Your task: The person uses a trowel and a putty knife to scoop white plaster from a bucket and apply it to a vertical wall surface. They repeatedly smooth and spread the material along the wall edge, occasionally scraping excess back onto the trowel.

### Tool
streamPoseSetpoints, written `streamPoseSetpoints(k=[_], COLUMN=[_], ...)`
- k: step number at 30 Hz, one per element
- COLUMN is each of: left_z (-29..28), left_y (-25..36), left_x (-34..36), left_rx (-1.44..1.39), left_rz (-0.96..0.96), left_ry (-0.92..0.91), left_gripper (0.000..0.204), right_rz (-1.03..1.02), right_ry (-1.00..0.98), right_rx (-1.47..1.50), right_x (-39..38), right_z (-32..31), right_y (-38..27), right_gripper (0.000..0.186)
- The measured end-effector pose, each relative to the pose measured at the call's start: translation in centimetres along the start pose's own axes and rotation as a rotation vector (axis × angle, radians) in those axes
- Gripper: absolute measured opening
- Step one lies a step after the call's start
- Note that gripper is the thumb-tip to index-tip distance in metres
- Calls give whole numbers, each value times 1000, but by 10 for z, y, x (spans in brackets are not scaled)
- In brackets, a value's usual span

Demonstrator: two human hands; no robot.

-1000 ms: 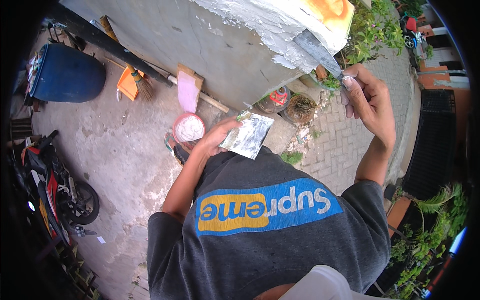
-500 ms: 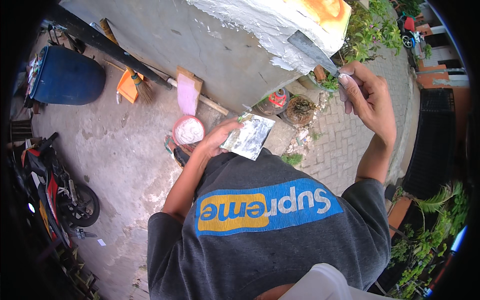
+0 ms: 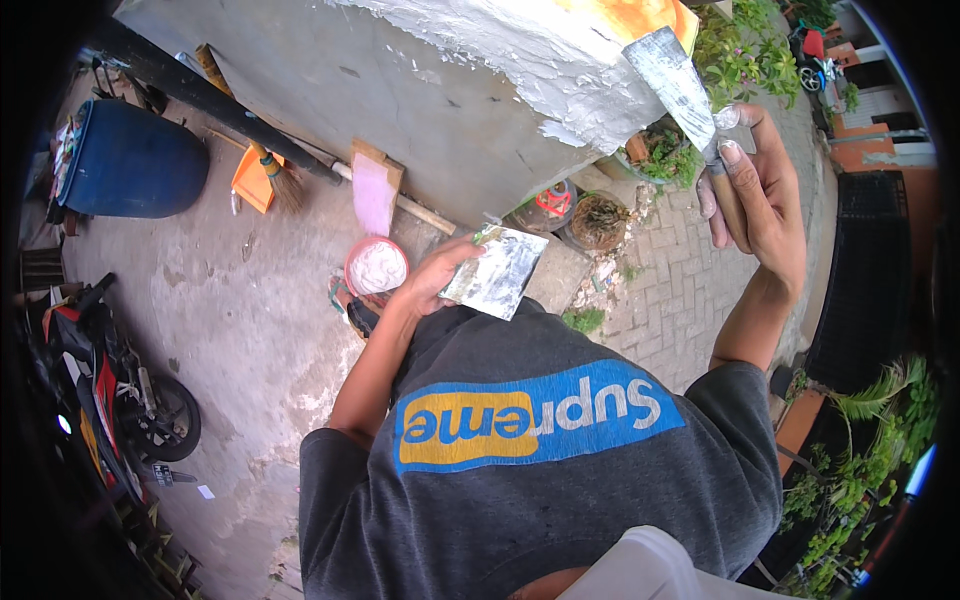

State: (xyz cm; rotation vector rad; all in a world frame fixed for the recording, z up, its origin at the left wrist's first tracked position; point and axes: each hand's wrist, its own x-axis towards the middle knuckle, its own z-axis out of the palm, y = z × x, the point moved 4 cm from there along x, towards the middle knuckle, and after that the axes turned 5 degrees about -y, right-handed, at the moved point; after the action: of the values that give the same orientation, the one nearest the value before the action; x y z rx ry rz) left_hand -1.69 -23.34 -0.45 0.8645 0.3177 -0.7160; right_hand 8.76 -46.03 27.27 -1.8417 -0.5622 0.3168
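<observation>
In the head view, our right hand [image 3: 765, 200] grips a scraper [image 3: 678, 88] between thumb and fingers. What has just changed is its angle: half a second ago the blade slants along the wall's corner with its handle hidden, and now it is turned, its white-streaked face toward us and its brown handle showing. The blade overlaps the wall [image 3: 400, 130] from here, so we cannot tell whether they touch. We judge that no spreading is under way at this instant; the white coat [image 3: 570, 80] on the wall ends in a ragged edge. Our left hand [image 3: 438, 275] still clasps a smeared square plate [image 3: 505, 270], and beyond it a pink bowl [image 3: 348, 262] of white paste [image 3: 378, 266] stands on the ground.
</observation>
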Motion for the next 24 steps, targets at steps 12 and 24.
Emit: streamPoseSetpoints(k=[12,24], left_z=[0,39], left_y=[-2,53], left_x=[-2,-33], left_rx=[-41,-185], left_rz=[-31,372], left_ry=[7,-83], left_gripper=[40,43], right_rz=[201,-37], right_ry=[-36,-258], right_rx=[-59,174], right_x=[-17,-52], right_z=[-16,46], right_y=[-11,44], right_gripper=[28,26])
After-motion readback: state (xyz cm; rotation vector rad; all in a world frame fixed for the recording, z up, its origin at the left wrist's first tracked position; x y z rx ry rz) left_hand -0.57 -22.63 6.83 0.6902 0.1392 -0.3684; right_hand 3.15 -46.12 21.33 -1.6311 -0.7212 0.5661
